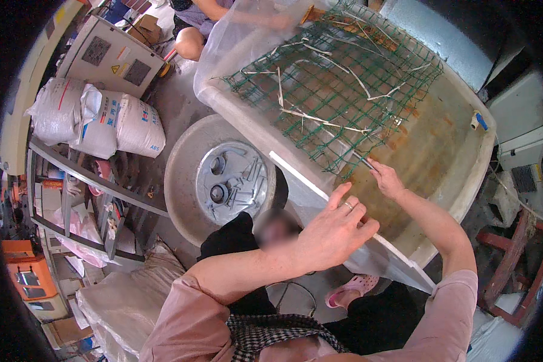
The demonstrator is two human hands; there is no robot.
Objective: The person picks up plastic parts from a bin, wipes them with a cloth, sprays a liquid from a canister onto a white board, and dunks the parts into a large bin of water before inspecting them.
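My right hand (387,179) is closed round a slim tool with a dark handle (364,161), reaching over a large white tub (235,120). The tool's front end lies against the edge of a green wire mesh (320,96), and its exact kind is hard to make out. White cord (320,120) zigzags across the mesh. Nearer to me, my left hand (338,232) hovers by the tub's near rim, fingers loosely bent and apart, with nothing visible in them. Brownish water or a stained bottom (416,199) shows inside the tub.
Left of the tub stands a round basin (184,175) holding a metal bowl (247,158) with metal strips and rings. Stuffed white sacks (139,123) sit by a grey cabinet (111,57). Another person's arm (265,19) reaches in at the far side. A red-brown frame (507,265) is at right.
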